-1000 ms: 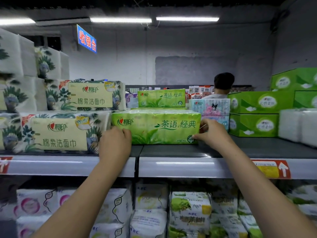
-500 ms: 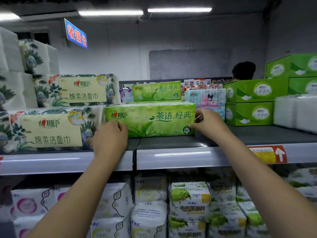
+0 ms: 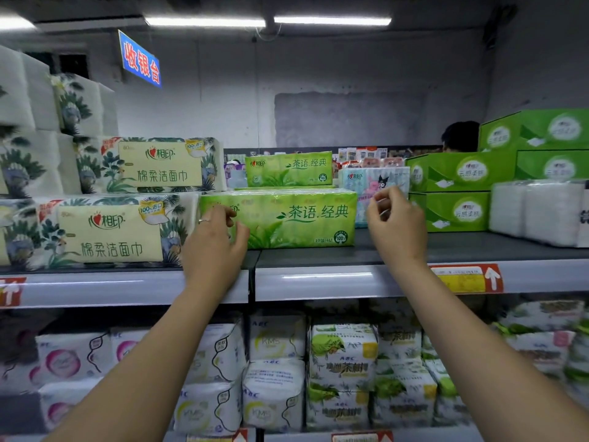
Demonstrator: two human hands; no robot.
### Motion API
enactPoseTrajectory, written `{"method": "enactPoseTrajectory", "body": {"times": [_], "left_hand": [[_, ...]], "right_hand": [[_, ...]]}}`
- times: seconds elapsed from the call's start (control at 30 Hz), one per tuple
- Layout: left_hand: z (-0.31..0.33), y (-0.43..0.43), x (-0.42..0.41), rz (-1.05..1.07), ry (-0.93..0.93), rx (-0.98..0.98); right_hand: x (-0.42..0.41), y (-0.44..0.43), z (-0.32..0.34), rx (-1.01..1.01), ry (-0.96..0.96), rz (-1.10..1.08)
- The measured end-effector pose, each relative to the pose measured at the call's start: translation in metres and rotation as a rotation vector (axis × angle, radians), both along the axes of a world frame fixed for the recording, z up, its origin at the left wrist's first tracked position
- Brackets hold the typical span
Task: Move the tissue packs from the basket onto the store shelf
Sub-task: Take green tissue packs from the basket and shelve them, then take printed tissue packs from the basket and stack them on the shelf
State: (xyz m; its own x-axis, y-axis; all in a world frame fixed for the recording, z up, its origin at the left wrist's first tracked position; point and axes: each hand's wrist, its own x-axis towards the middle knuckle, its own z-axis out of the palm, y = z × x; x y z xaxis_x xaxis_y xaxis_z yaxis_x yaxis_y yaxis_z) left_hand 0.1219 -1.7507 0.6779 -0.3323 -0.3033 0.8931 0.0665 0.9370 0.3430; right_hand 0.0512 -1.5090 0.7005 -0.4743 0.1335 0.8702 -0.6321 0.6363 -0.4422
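Tissue pack (image 3: 287,218), bright green, lies lengthwise on the top shelf (image 3: 318,279). Its long printed face is turned outward and its left end is just beside a cream floral pack (image 3: 105,231).

Left hand (image 3: 213,247) is raised in front of the pack's left end, fingers loosely curled and thumb out to the side, gripping nothing. Whether the fingertips touch the wrap cannot be told. A ring (image 3: 204,221) sits on one finger.

Right hand (image 3: 395,224) is up just past the pack's right end and apart from it. Its fingers are loosely bent, forefinger and thumb close together, with nothing between them. Behind that hand stands a pale blue pack (image 3: 373,180) with a cartoon figure.

A second green pack (image 3: 288,169) of the same print sits farther back and higher in view; what it rests on is hidden. Another floral pack (image 3: 159,164) sits higher and farther back than the first.

To the right are stacked green boxes (image 3: 452,212), then white packs (image 3: 538,212) near the edge of view. A red arrow tag (image 3: 468,277) is stuck on the shelf's front rail, just right of the right wrist. The lower shelf holds white and green soft packs (image 3: 274,390). A blue sign (image 3: 140,62) hangs at upper left, and a person's dark hair (image 3: 460,135) shows behind the boxes.
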Motion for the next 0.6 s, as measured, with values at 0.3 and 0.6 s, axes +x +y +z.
{"method": "enactPoseTrajectory", "body": {"times": [0.3,0.6], "left_hand": [[-0.008,0.001,0.031,-0.197,0.029,-0.121],[-0.055,-0.008,0.098,-0.312,0.064,0.198]], "right_hand": [[0.036,0.014,-0.015,0.178,-0.005,0.025],[0.098,0.044,-0.065,-0.205,-0.123,0.198]]}}
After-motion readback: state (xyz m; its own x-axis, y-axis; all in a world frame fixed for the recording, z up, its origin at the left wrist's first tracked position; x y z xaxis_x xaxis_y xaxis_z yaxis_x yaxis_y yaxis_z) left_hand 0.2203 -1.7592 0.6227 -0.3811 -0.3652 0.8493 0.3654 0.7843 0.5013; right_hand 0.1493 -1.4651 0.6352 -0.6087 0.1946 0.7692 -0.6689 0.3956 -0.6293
